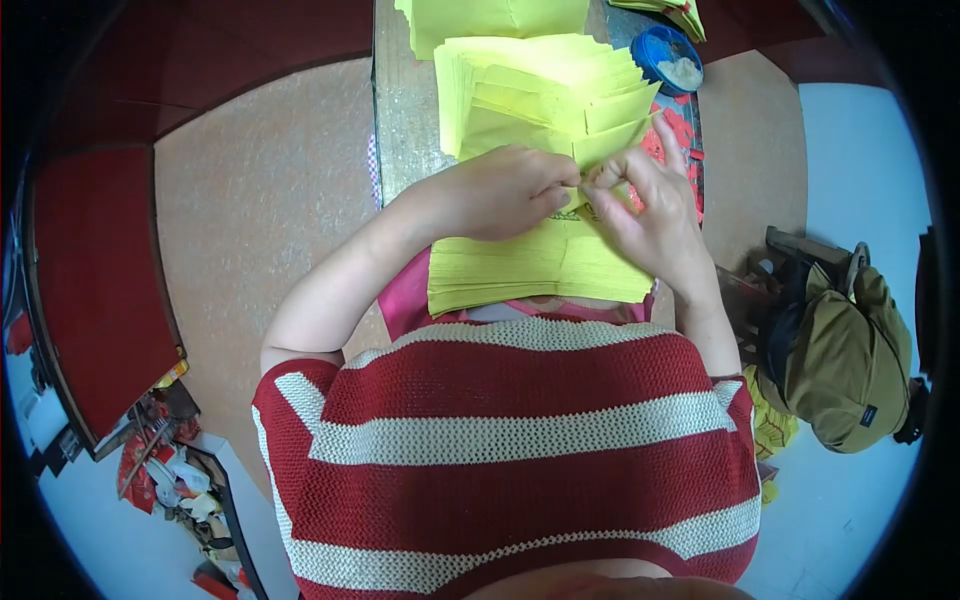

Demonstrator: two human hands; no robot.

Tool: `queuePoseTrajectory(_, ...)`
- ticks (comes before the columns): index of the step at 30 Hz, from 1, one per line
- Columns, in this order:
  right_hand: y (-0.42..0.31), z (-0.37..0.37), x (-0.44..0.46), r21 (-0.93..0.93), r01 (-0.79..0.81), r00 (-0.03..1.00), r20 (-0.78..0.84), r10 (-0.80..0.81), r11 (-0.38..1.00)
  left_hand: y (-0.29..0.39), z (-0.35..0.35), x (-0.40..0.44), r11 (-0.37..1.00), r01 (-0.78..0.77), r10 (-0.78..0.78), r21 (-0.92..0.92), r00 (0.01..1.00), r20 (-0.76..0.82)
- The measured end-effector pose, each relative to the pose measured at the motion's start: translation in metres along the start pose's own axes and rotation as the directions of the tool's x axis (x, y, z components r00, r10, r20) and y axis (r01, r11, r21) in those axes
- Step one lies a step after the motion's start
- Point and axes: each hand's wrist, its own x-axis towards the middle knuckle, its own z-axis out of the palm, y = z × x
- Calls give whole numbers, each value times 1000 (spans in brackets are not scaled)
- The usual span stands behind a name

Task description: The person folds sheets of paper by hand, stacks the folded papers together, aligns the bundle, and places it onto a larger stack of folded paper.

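Observation:
Yellow paper sheets lie in a thick fanned stack (545, 75) on the work surface, with crease lines near their middle. Closer to my body spreads another layered stack of yellow sheets (500, 270). Between the two, my left hand (505, 192) is closed, thumb and fingers pressed on yellow paper. Opposite it, my right hand (650, 210) pinches at the same spot with thumb and index finger, its other fingers raised. The fingertips of both hands nearly meet. Some dark printing shows on the paper just under them. The exact edge being gripped is mostly hidden by my fingers.
A blue round dish (667, 60) with a whitish lump stands at the surface's right edge. Red scraps (680, 130) lie below it. More yellow paper (490, 22) is at the far end. An olive bag (845, 360) sits at right; clutter (185, 480) fills a spot at lower left.

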Motion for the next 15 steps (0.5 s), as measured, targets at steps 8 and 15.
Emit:
queuePoseTrajectory(8,-32,-18,-19,-318,121,993,32,-117,940,-10,-7,14,991,-115,130,74,960,-246)
queuePoseTrajectory(15,-7,-7,-5,-149,53,998,29,-49,987,27,-26,-8,993,-107,113,41,965,-235)
